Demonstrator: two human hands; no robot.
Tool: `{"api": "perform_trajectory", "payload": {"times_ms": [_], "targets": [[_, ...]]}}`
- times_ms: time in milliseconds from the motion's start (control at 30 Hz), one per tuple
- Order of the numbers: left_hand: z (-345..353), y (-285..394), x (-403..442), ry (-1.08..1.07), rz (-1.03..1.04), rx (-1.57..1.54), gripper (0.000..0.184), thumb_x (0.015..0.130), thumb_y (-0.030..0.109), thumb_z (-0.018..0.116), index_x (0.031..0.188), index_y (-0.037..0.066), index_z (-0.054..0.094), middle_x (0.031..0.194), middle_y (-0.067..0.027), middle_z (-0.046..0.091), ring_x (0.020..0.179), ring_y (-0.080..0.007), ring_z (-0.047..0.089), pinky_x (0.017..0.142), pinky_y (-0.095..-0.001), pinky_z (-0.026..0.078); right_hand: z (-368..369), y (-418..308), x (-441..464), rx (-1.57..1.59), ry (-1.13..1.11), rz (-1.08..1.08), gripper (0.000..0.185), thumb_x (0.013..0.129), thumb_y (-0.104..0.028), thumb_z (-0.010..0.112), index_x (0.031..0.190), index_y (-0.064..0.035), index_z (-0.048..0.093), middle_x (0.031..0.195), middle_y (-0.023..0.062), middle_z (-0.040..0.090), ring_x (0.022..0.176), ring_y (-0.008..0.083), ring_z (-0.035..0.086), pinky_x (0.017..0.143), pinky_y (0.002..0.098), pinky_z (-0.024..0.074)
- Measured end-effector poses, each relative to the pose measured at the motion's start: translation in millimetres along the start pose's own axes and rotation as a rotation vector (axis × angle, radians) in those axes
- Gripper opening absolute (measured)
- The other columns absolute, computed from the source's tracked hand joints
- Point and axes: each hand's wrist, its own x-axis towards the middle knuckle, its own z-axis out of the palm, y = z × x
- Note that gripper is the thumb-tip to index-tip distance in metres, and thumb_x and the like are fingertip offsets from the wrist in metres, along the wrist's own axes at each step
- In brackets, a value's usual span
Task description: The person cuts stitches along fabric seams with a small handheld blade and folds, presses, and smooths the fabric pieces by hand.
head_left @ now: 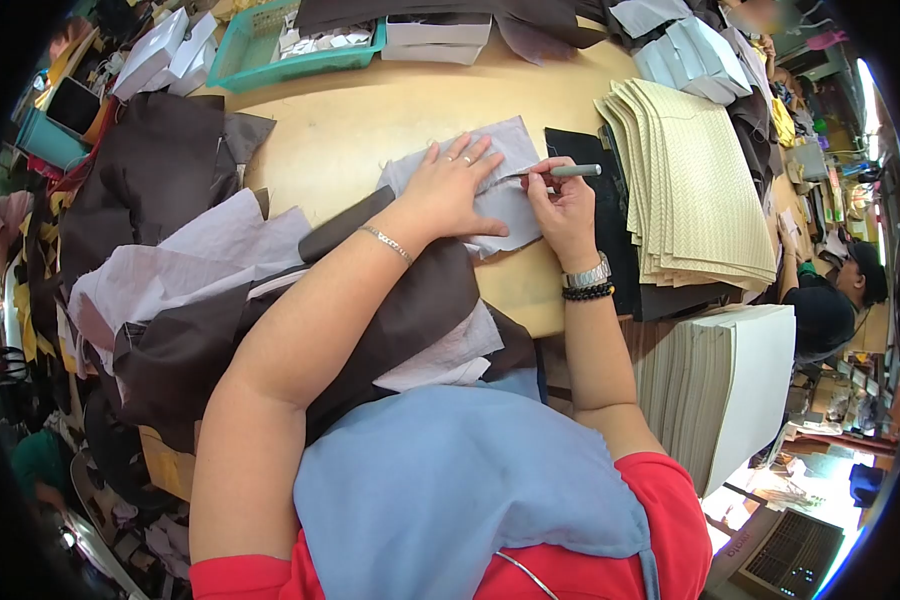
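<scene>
My left hand [455, 190] lies flat with spread fingers on a light grey-lilac cloth piece [510, 135] on the wooden table. My right hand [563, 210] is closed around a grey-green pen [575, 171], its tip end over the cloth near the middle. The pen's tip is too small to make out. Dark brown fabric [420, 300] lies under my left forearm, with more pale cloth [210, 250] to its left.
Stacked cream textured sheets [700, 180] lie right of my right hand, beside a black sheet [610, 220]. A thick paper stack [730, 380] stands below. A teal basket [245, 60] and a white box [435, 40] are at the far edge. A person [825, 300] is at far right.
</scene>
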Motion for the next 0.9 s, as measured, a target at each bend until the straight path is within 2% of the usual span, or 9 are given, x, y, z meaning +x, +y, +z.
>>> {"api": "perform_trajectory", "payload": {"times_ms": [633,767,900], "targets": [[1,2,-1,0.009,-0.002,0.03,0.111,0.063,0.072,0.075,0.15,0.013,0.042,0.16,-0.0153,0.03,0.15,-0.0344,0.023,0.119,-0.0586,0.019,3,-3,-2,0.005,-0.058,-0.012,0.008,0.09,-0.003,0.067,0.097,-0.0002,0.064,0.083,0.0027,0.068,0.075,0.009,0.067,0.066,0.0252,0.0559],[2,1,-1,0.014,0.003,0.045,0.112,0.062,0.074,0.074,0.15,0.013,0.042,0.16,-0.0151,0.03,0.149,-0.034,0.025,0.119,-0.0581,0.02,3,-1,0,-0.09,-0.052,-0.027,0.009,0.088,-0.007,0.068,0.095,-0.002,0.064,0.079,0.0057,0.07,0.072,0.0121,0.069,0.063,0.0269,0.055],[-1,3,-1,-0.01,-0.005,0.011,0.109,0.065,0.069,0.077,0.151,0.013,0.041,0.161,-0.0154,0.029,0.15,-0.0353,0.021,0.119,-0.0593,0.017,3,-5,3,-0.174,-0.044,-0.049,0.011,0.087,-0.008,0.068,0.095,-0.0025,0.062,0.076,0.0094,0.07,0.07,0.017,0.071,0.062,0.0289,0.0548]]}}
